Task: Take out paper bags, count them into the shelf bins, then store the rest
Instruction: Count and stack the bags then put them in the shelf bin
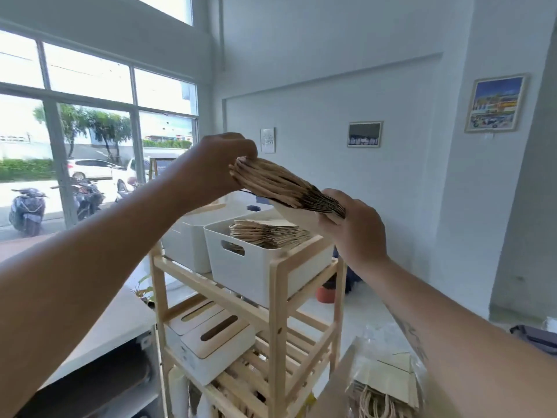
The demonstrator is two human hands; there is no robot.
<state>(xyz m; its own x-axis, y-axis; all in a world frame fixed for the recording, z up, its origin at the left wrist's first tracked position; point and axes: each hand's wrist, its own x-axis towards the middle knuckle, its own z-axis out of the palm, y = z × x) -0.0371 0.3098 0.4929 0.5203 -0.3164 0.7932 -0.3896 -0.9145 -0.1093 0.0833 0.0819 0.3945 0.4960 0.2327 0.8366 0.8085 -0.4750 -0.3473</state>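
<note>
I hold a thick stack of flat brown paper bags (280, 185) in the air above the wooden shelf (278, 285). My left hand (215, 162) pinches the stack's far upper end. My right hand (351, 224) grips its lower end from beneath. Below the stack, a white bin (241, 267) on the top shelf holds a pile of paper bags (268, 232). A second white bin (188, 233) stands behind it to the left; its contents are hidden.
Two white tissue boxes with wooden lids (211, 333) sit on the middle shelf. At the lower right lies a plastic pack of paper bags with twine handles (382, 384). A white counter (114, 324) is at the left, and a big window (90, 131) behind it.
</note>
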